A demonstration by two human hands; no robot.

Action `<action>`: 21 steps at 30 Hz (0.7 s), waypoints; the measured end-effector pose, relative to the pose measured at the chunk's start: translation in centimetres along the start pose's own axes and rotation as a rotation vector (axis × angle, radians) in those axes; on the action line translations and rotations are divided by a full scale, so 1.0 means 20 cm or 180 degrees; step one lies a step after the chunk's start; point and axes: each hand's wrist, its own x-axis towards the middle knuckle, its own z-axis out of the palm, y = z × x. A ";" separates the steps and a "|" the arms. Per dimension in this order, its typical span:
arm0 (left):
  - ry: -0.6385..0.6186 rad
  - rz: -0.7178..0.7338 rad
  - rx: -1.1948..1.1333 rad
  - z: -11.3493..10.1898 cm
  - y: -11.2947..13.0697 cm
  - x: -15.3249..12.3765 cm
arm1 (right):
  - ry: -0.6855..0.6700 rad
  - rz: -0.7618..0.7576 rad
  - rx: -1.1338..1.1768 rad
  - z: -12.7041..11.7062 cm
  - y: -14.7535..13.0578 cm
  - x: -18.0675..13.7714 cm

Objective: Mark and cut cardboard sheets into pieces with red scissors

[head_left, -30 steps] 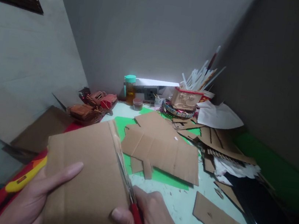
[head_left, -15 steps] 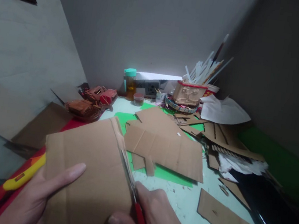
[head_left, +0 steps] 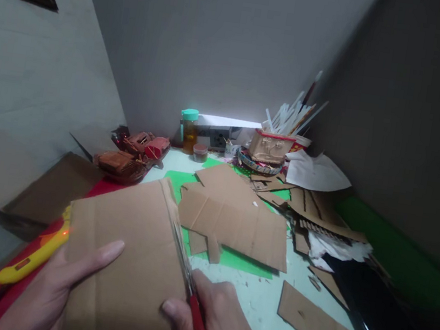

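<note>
My left hand is closed on a brown cardboard piece, its thumb lying flat on the upper face and its other fingers underneath, out of sight. In my right hand is a pair of scissors with red handles. Their metal blades lie along the right side of the cardboard, where a narrow strip runs beside them up to the far corner. The right thumb presses close to the cardboard's surface. Just left of my left hand rests a yellow tool with a small orange light.
Cut cardboard pieces lie on green sheets ahead. Another cardboard strip lies at right, near a glossy black object. Behind stand a teal-capped bottle, a decorated box of white sticks, and reddish-brown model vehicles.
The view has shifted slightly, so the things on the table appear lower and the right side further left. My right hand and the scissors sit a little further left; both grips are unchanged.
</note>
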 end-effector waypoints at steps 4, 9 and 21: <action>-0.0174 0.0036 0.0030 0.01 -0.02 -0.01 | 0.0044 0.0556 -0.0137 -0.08 -0.09 -0.06; -0.0215 -0.0132 0.0068 0.03 -0.02 -0.03 | 0.0033 0.0390 -0.0197 -0.12 -0.12 -0.09; 0.0130 -0.0341 0.0145 0.01 0.00 -0.02 | 0.0125 -0.0022 -0.0061 0.01 -0.01 0.02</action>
